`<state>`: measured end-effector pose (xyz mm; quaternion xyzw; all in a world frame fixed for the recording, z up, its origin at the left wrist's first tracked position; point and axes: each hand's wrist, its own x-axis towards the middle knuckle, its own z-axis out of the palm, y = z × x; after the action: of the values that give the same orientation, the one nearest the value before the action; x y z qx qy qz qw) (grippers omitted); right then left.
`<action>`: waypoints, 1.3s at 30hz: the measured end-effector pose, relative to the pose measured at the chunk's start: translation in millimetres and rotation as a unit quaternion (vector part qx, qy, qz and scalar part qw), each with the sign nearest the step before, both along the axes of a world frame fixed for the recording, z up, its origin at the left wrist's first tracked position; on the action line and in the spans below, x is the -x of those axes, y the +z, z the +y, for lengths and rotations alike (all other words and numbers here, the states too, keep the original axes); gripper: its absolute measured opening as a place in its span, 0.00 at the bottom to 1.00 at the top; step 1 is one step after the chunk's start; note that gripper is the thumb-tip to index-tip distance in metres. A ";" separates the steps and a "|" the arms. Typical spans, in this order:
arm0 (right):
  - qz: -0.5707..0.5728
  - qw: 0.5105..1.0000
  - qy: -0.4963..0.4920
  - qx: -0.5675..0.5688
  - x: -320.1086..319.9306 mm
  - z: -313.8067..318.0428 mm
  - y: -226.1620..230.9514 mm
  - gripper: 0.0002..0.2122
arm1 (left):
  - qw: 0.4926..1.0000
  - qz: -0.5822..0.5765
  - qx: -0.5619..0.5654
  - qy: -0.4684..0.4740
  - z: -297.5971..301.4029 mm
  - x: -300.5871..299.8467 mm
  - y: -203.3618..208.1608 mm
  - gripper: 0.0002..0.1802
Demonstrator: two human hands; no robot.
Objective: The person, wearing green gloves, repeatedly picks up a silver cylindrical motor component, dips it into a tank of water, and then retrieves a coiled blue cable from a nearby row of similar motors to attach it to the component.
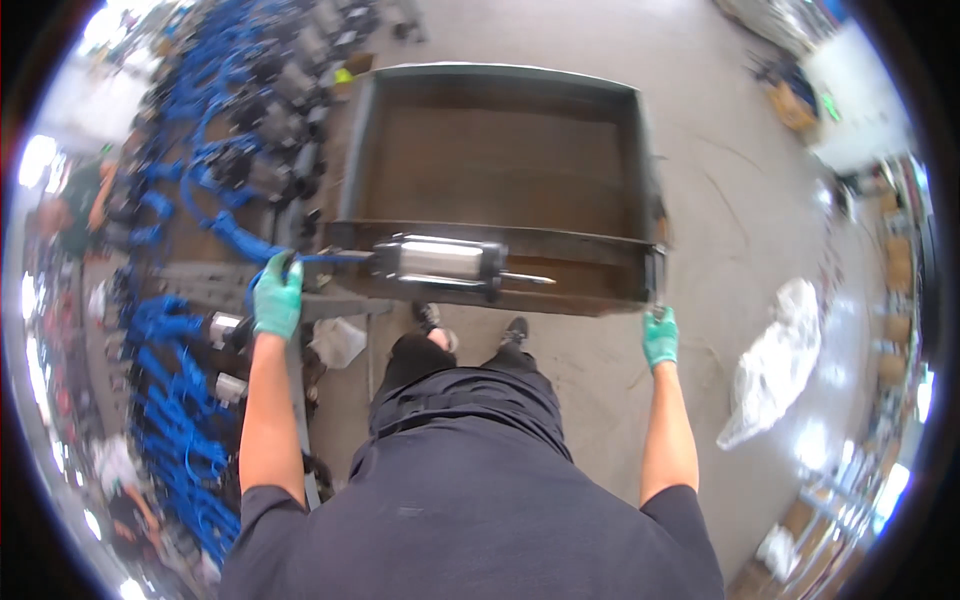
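A silver motor-like cylinder (440,258) with black end caps and a thin shaft lies across the near end of a metal box-shaped cart (500,72). My left hand (278,298), in a green glove, is closed at the cart's left side, around a blue cable (320,258) by the cylinder's left end. A small dark piece shows at its fingertips. My right hand (660,338), gloved the same way, is wrapped round the cart's near right corner; its grip is partly hidden.
Racks at my left carry many similar cylinders (270,120) with blue cables (185,420). Clear plastic sheeting (775,365) lies on the floor to the right. Shelving with cartons (895,300) stands at the far right. Other people (85,205) are off to the left.
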<state>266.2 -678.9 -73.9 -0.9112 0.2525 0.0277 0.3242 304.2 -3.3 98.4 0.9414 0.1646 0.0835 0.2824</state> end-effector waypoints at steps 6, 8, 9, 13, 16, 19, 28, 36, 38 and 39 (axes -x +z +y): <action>0.140 0.985 -0.059 -0.075 -9.3 16.9 15.3 0.16 | 0.992 0.049 -0.110 0.046 52.5 0.9 -5.2 0.20; 0.045 0.990 0.049 0.125 -11.1 18.8 20.2 0.17 | 0.988 0.063 -0.136 0.034 69.1 -1.1 -9.1 0.21; 0.045 0.989 0.055 0.127 -19.1 32.1 35.3 0.17 | 0.983 0.075 -0.166 0.016 75.8 -5.7 -14.6 0.22; -0.136 0.973 0.183 0.022 -58.8 145.4 116.2 0.19 | 0.937 0.241 -0.245 -0.069 65.4 -31.0 -1.4 0.24; -0.208 0.922 0.327 -0.009 -84.0 261.7 178.7 0.17 | 0.901 0.347 -0.237 -0.109 97.8 -34.3 -20.9 0.22; -0.026 0.909 0.413 0.042 -105.4 310.6 198.6 0.15 | 0.884 0.406 -0.180 -0.149 110.3 -42.9 -16.5 0.19; 0.096 0.907 0.407 -0.051 -163.1 283.5 210.5 0.05 | 0.956 0.228 0.039 -0.181 140.2 -49.7 45.2 0.13; 0.040 0.932 0.351 0.080 -220.4 256.5 255.7 0.04 | 0.944 0.080 0.023 -0.319 85.4 -87.4 30.3 0.12; 0.036 0.917 0.366 0.156 -239.0 272.3 245.1 0.05 | 0.937 0.084 -0.001 -0.339 50.9 -112.7 12.0 0.12; 0.041 0.909 0.372 0.184 -249.5 278.4 234.5 0.06 | 0.935 0.095 -0.018 -0.342 38.8 -124.9 -8.1 0.12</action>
<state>515.6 -400.4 160.6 -0.9807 -0.0914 0.1363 0.1064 429.2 35.5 90.3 0.9492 -0.1429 -0.1048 0.2600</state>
